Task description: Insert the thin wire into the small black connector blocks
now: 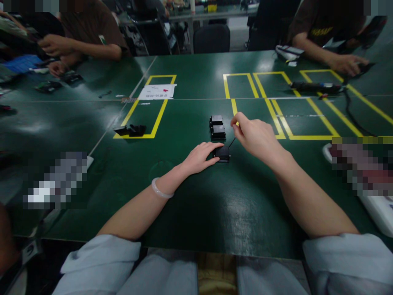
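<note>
Shared workroom, dark green table (pixel 190 205) marked with yellow tape boxes (pixel 147 108); other people's hands busy along the far edge. Near the table's middle, left hand (pixel 201 157) lies flat, fingers pressed on a small black block (pixel 222 153), not wrapped round it. Right hand (pixel 256 137) hovers just above, thumb and forefinger pinched on a thin dark pin (pixel 232 142) angled down to the block. Two more black blocks (pixel 217 127) sit just beyond, touching each other. Black clip parts (pixel 131 130) rest well off towards the left edge; white paper (pixel 157 91) lies toward the far edge.
</note>
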A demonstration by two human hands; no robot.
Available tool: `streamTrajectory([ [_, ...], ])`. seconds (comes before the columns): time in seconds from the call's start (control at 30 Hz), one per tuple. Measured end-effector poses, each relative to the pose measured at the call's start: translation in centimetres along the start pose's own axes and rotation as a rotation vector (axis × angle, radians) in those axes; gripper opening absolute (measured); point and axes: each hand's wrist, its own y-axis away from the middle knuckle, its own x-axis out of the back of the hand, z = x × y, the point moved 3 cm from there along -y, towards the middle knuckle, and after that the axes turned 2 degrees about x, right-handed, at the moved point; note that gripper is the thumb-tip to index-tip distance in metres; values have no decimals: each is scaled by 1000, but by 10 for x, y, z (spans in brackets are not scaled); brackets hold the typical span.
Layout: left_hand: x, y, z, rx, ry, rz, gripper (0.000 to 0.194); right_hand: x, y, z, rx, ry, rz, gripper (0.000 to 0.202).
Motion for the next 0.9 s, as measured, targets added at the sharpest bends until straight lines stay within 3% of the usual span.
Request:
streamTrajectory([
  [0.17, 0, 0, 0, -1, 10, -1, 47, 0, 0, 0, -18, -7, 14, 47],
  [0.9, -1, 0, -1, -4, 3, 1, 47, -1, -1, 0, -29, 45, 15, 40],
])
